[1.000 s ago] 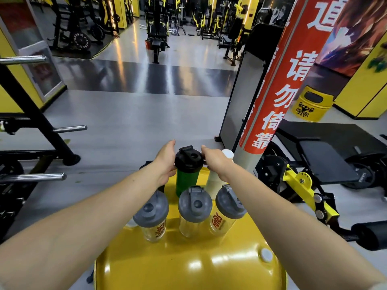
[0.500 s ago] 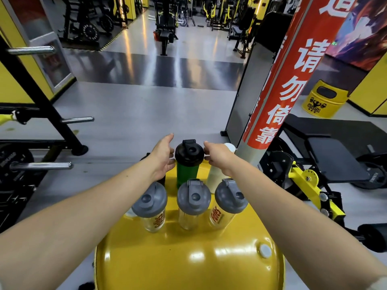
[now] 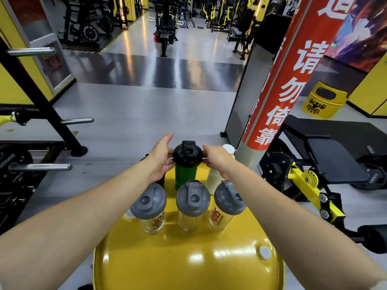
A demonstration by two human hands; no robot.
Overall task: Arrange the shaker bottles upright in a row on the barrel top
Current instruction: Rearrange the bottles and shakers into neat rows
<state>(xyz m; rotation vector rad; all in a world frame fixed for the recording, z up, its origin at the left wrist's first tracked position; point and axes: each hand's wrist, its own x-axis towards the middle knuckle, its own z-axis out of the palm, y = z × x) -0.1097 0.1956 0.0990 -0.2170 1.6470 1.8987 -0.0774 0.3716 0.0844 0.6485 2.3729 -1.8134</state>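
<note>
The yellow barrel top (image 3: 188, 260) carries several shaker bottles, all upright. Three clear ones with grey lids form the near row: left (image 3: 148, 203), middle (image 3: 192, 200), right (image 3: 228, 200). Behind them stands a green bottle with a black lid (image 3: 185, 176). My left hand (image 3: 161, 159) cups the left side of that lid, and my right hand (image 3: 215, 158) pinches its right edge. A cream bottle (image 3: 213, 183) stands at the back right, partly behind my right wrist. A black bottle (image 3: 161, 181) is mostly hidden under my left hand.
A red pillar with white characters (image 3: 289, 80) rises just right of the barrel. A black bench with yellow brackets (image 3: 326, 151) lies beyond it, and a weight rack with steel pegs (image 3: 39, 122) stands at the left. A white plug (image 3: 264, 251) sits on the barrel's near right.
Both hands have closed in from either side and now touch the green bottle's black lid. The bottles stand where they stood.
</note>
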